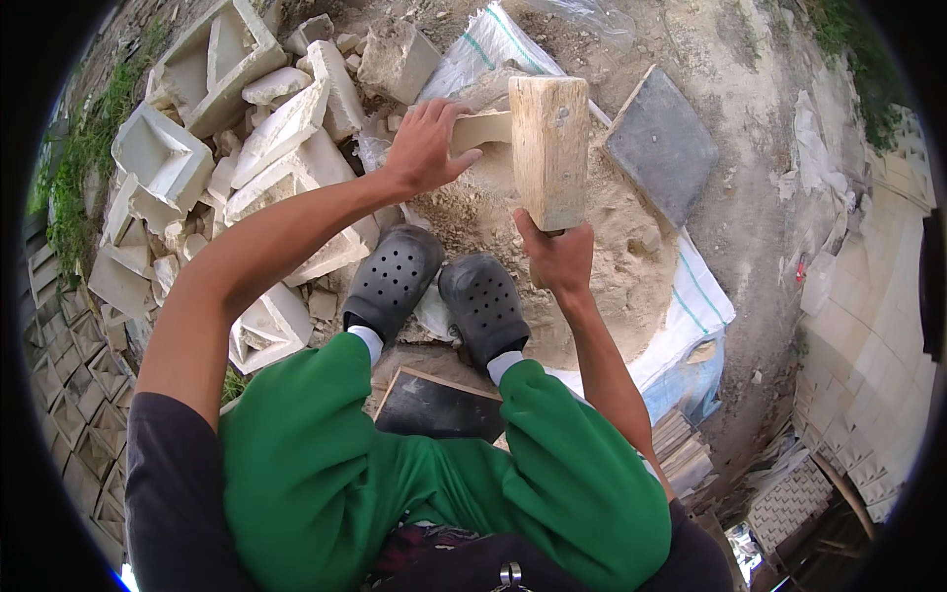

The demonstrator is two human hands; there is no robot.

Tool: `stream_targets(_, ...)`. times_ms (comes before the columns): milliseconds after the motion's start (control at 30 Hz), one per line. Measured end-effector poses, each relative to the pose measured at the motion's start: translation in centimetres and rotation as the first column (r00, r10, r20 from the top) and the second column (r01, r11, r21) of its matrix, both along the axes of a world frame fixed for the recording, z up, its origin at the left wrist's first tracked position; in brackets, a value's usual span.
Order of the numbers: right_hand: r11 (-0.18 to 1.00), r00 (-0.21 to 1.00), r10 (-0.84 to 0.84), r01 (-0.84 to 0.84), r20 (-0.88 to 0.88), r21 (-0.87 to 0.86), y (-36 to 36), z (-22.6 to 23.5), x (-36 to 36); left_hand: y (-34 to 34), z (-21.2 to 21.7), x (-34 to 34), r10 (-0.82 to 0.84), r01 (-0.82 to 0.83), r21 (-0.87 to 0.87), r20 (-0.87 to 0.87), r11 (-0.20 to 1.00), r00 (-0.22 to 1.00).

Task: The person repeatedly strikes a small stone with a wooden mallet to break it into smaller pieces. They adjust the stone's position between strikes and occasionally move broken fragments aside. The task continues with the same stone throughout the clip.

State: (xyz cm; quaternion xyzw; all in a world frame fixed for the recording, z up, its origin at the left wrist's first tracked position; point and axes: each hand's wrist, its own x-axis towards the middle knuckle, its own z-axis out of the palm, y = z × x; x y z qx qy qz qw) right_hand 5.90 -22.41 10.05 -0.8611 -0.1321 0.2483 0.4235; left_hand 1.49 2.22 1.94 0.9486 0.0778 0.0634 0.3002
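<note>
My right hand (558,257) grips the lower end of a thick pale wooden block (549,148) and holds it upright over a heap of sand (621,266). My left hand (426,146) is stretched forward, its fingers closed on a pale flat piece (483,128) that sticks out of the block's left side. My feet in dark perforated clogs (434,286) stand at the near edge of the sand heap. My knees in green trousers fill the lower middle.
A pile of broken pale cast blocks and moulds (247,128) lies at the left. A grey square slab (661,143) lies beyond the sand on a white woven sheet (700,296). A dark board (434,405) lies under my legs. Stacked patterned tiles (868,335) are at right.
</note>
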Motion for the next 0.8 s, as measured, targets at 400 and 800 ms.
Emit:
stream_targets(400,0.988,0.976,-0.137,0.124,-0.167,-0.088,2.0,-2.0,-0.7,-0.6,0.0,-1.7,-0.032,0.032,-0.001,0.006,0.999,0.999)
stream_targets(800,0.99,0.979,-0.141,0.143,-0.148,0.002,2.3,-1.5,-1.5,0.0,0.0,-3.4,-0.035,0.035,-0.032,-0.007,0.999,0.999)
